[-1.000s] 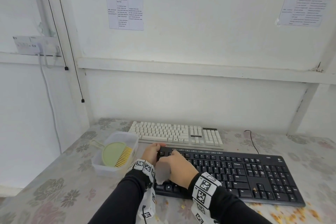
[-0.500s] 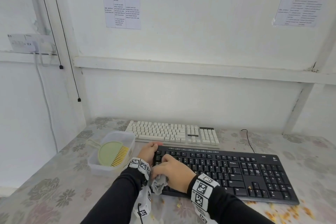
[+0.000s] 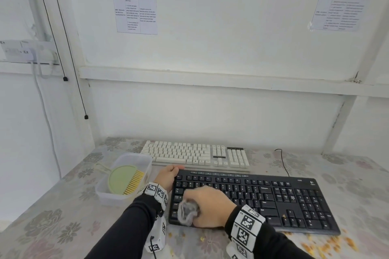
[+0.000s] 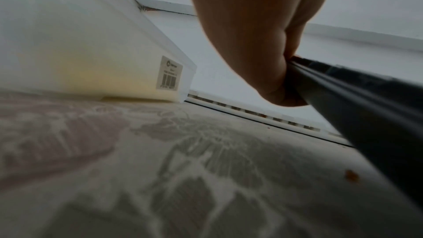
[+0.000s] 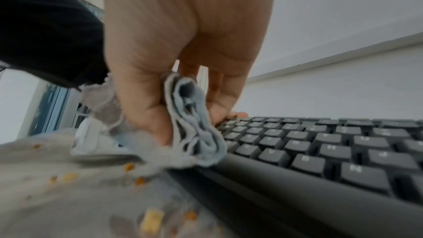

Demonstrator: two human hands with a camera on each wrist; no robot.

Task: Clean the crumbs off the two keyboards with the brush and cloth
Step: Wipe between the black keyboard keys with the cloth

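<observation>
white walls and a floral tablecloth (image 3: 52,227) frame the work, with crumbs (image 3: 328,246) scattered on the cloth-covered table just right of the right wrist. the right hand (image 3: 210,206) has its fingers curled round a bunched grey cloth (image 3: 187,213) and presses it on the left end of the black keyboard (image 3: 273,202), near its front edge; the right wrist view shows the wad pinched between thumb and fingers, its lower folds touching the front lip. the left hand (image 3: 168,176) grips the keyboard's far-left corner, thumb on top and fingers tucked under the edge as the left wrist view shows, steadying it.

just left of the left hand stands a clear plastic tub (image 3: 105,193) with the green brush (image 3: 124,183) lying inside, untouched. beyond both hands, past the black keyboard and close to it, lies the white keyboard (image 3: 195,154).

risks, as i judge them: a bunched cloth dragged hard across keys may catch a keycap edge or push crumbs down between keys rather than off. at least one crumb sits among the keys well to the right of the right hand, so a short wipe would miss it. if the left grip slackens, the board could skid toward the tub. crumbs swept off the front edge will only join those on the table, near the wrists, and could be carried back on the sleeves.
</observation>
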